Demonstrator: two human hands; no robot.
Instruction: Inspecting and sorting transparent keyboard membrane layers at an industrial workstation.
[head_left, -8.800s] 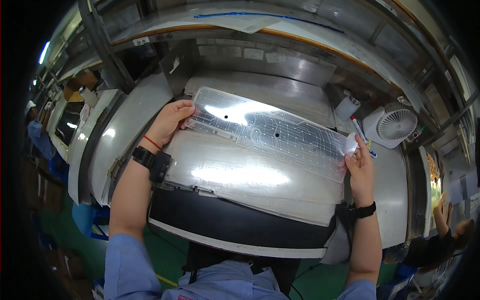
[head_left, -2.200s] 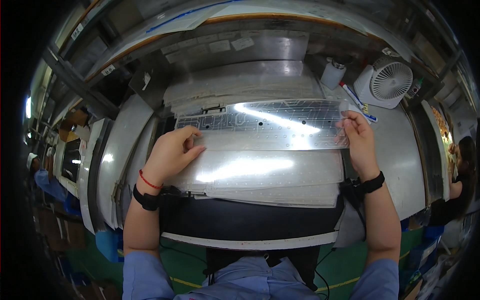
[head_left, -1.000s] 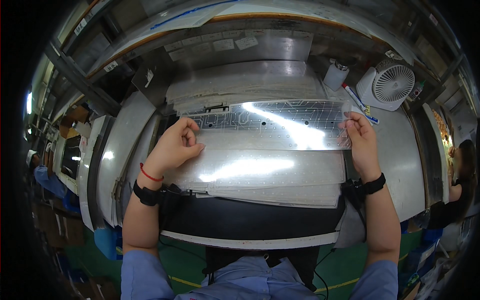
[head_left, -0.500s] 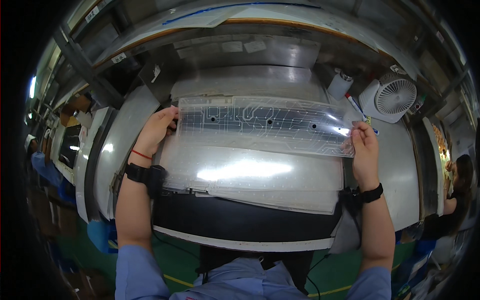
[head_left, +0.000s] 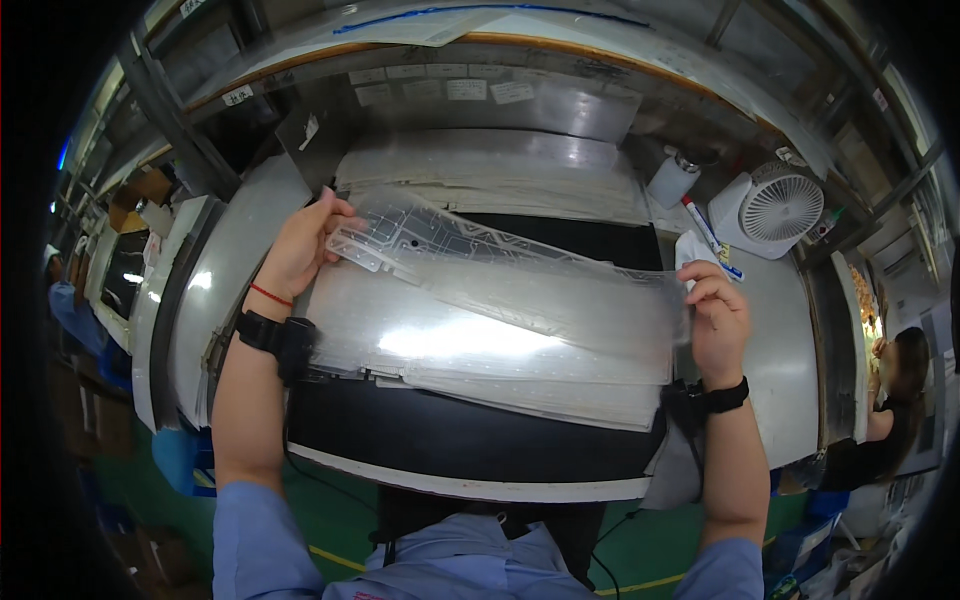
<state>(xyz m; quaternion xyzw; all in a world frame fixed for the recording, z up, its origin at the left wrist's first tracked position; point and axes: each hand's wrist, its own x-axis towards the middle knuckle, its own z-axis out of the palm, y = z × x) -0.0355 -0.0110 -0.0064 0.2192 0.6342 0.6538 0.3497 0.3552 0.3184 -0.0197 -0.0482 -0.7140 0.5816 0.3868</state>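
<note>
A clear plastic sheet printed with fine circuit traces (head_left: pixel 455 243) stretches between my two hands, tilted and twisted, with its right end low. My left hand (head_left: pixel 303 243) pinches the left end, fingers closed on the edge. At the sheet's right corner my right hand (head_left: pixel 718 318) has its thumb and fingertips closed on the edge. Beneath lies a stack of similar clear sheets (head_left: pixel 510 375), glossy under a bright reflection, on a black mat (head_left: pixel 450 440). Another pile of clear sheets (head_left: pixel 480 180) lies behind, toward the back of the bench.
On the right of the bench stand a white fan (head_left: pixel 768 212) and a pale bottle (head_left: pixel 676 178), with marker pens (head_left: pixel 708 228) between. A shelf (head_left: pixel 560 45) crosses above the back. Another person (head_left: pixel 890 400) sits at the far right.
The sheet has tipped from nearly flat to twisted, its right side dropping toward the near stack. The black surface behind it now shows. My right hand has moved slightly lower.
</note>
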